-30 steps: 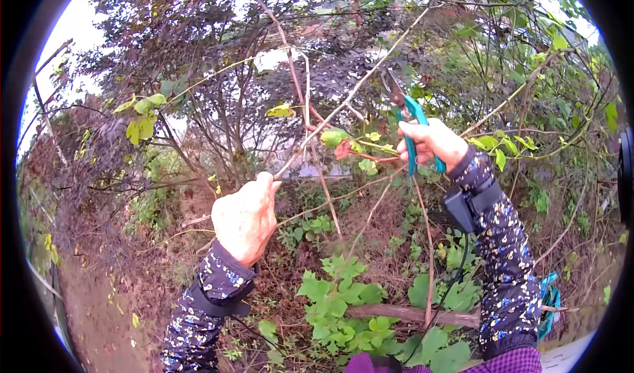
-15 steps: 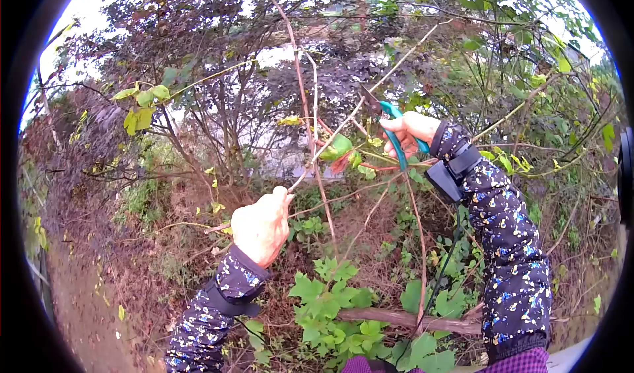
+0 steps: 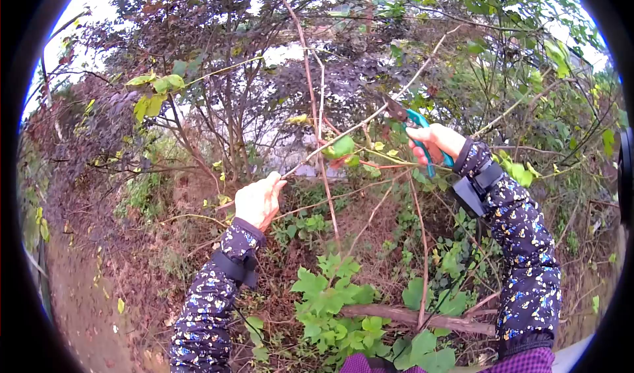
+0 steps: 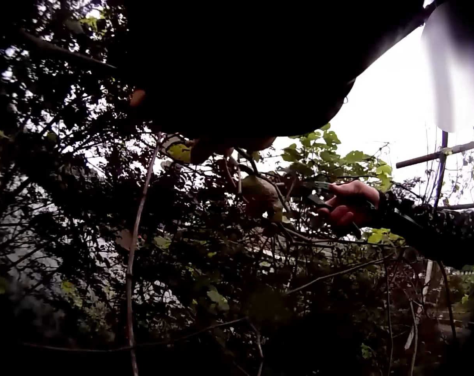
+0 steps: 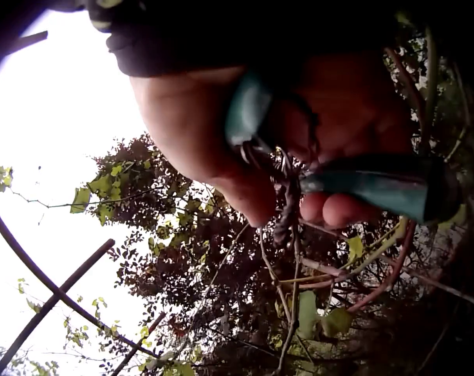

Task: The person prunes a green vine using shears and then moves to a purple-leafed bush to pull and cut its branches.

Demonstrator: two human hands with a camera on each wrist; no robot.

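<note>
In the head view my left hand (image 3: 257,203) grips the lower end of a thin, bare branch (image 3: 353,130), which slants up to the right. My right hand (image 3: 436,142) holds pruning shears with teal handles (image 3: 417,119), their dark blades right at the middle of that branch. Seen from the right wrist, the thumb lies by one teal handle and the fingers curl about the other handle (image 5: 370,188). The left wrist view is dark: the left hand is mostly a black shape, with the right hand (image 4: 352,205) beyond it.
Reddish upright stems (image 3: 309,76) cross behind the held branch. Vine leaves (image 3: 340,147) hang close below it. Broad green leaves (image 3: 323,294) and a thick fallen log (image 3: 422,319) lie lower down. Purple-leaved shrubs (image 3: 218,63) fill the back.
The shears came down and left onto the branch, then shifted a little right along it. The left hand moved slightly right, and the branch's far tip swung lower and right.
</note>
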